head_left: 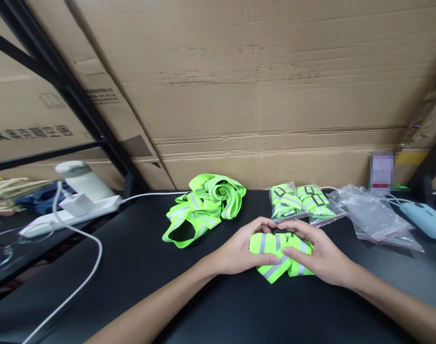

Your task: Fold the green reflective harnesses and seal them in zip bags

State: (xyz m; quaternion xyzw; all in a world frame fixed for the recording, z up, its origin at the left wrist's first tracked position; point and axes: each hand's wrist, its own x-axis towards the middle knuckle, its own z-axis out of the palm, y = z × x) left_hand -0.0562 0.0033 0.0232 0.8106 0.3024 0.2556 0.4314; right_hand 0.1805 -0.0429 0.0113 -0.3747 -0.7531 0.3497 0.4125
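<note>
Left hand (239, 251) and right hand (320, 255), palms down, both grasp the folded reflective strap (278, 258) on the table (139, 267)

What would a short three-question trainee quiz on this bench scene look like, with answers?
1. True or false: both hands grip the folded strap.
2. Which lies farthest right? A) loose straps B) bagged straps C) empty bags
3. Fill in: the white cable runs from the ____ strip.

Key:
1. True: the left hand and right hand close their fingers round it on the table.
2. C
3. power
</note>
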